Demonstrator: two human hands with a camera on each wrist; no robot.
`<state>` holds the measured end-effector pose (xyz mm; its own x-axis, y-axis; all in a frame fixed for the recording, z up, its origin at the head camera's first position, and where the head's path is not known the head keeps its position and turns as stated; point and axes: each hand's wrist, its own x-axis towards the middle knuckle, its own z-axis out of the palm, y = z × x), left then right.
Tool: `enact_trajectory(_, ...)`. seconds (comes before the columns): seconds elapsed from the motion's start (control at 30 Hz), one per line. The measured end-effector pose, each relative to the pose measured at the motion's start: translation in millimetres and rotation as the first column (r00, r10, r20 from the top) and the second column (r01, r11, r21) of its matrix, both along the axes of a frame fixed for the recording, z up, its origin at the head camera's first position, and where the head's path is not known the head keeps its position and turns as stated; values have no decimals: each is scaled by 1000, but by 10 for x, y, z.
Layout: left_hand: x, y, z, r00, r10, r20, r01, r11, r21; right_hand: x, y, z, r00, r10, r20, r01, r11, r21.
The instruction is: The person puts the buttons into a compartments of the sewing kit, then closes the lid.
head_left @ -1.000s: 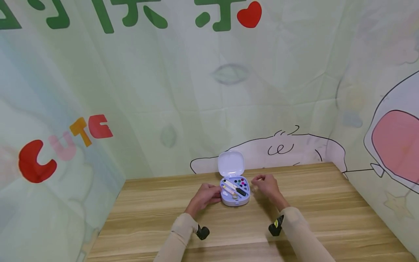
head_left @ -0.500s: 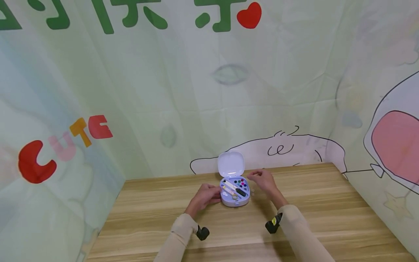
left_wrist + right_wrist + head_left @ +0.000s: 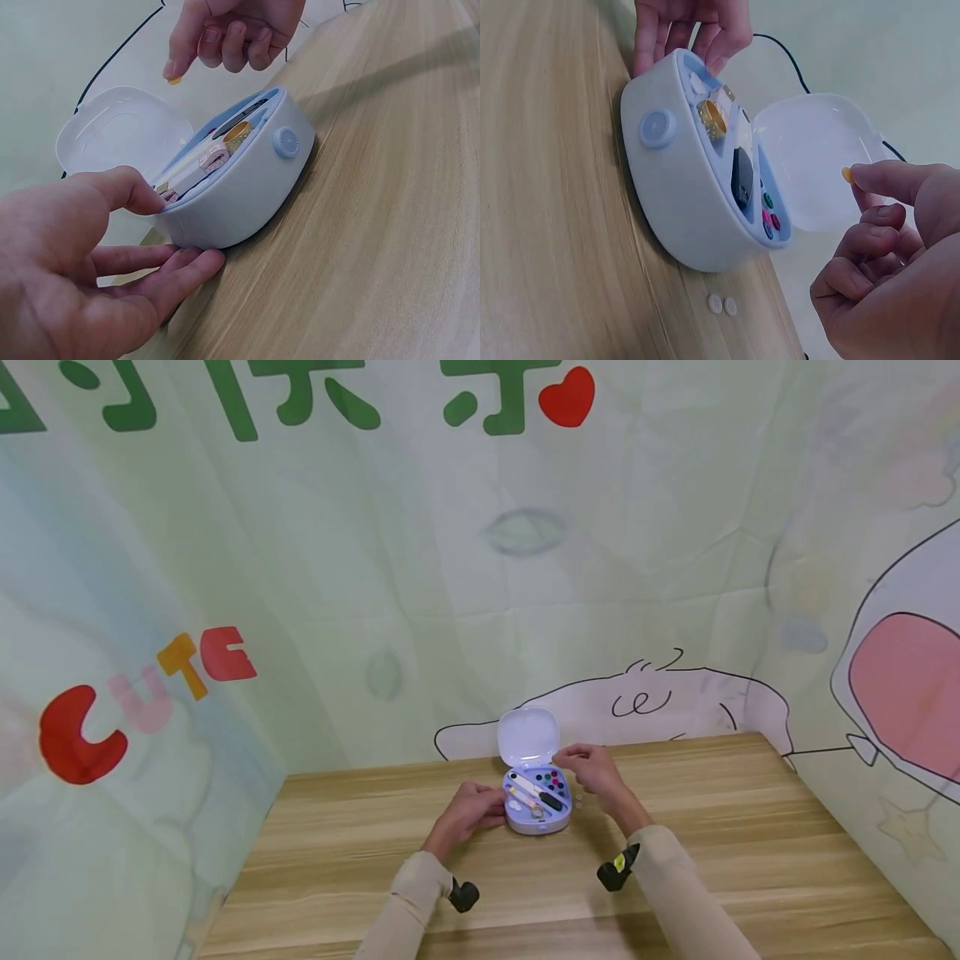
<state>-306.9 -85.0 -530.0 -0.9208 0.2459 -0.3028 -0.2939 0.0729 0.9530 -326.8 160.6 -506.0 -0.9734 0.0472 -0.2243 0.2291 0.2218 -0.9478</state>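
Observation:
A white and pale blue sewing box (image 3: pixel 538 828) stands on the table with its lid (image 3: pixel 528 735) raised. My left hand (image 3: pixel 474 808) holds the box's left side, thumb at the rim and fingers against the lower wall. In the right wrist view, my right hand (image 3: pixel 896 259) pinches a small yellow button (image 3: pixel 847 175) between thumb and forefinger, above the compartments near the lid. Inside the box lie a gold thimble (image 3: pixel 712 120), a black-handled tool (image 3: pixel 742 180) and several coloured buttons (image 3: pixel 768 200).
Two pale buttons (image 3: pixel 722 304) lie on the wooden table (image 3: pixel 360 860), just right of the box. A printed cloth backdrop (image 3: pixel 360 610) rises behind the table's back edge.
My right hand has moved left from beside the box to over its back right corner. My left hand has stayed at the box.

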Motion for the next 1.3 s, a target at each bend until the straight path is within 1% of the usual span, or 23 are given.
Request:
enact_trajectory(0.23, 2, -4, 8, 1000, -2, 5, 2, 1000, 1, 1, -74, 46, 999, 2, 33, 0, 999, -47)
enact_trajectory(0.4, 3, -3, 3, 1000, -7, 4, 6, 1000, 11, -14, -98, 49, 999, 9, 41, -5, 993, -115)
enact_trajectory(0.6, -1, -2, -7, 1000, -2, 9, 2, 1000, 13, -22, -104, 37, 998, 56, 21, -48, 966, -255)
enact_trajectory(0.7, -8, -6, 1, 1000, -3, 12, 3, 1000, 9, -29, -99, 36, 997, 77, 10, -71, 955, -287)
enact_trajectory(0.87, -5, -6, 17, 1000, -6, 13, 6, 1000, 8, -23, -84, 63, 996, 90, 11, -84, 960, -268)
enact_trajectory(1.03, 2, -6, 18, 1000, -1, 13, 1, 1000, 14, -15, -54, 54, 995, 101, 5, -97, 966, -240)
enact_trajectory(1.3, 17, 1, 23, 1000, -8, -14, 9, 1000, 27, 14, 66, -37, 993, 111, -28, -114, 975, -189)
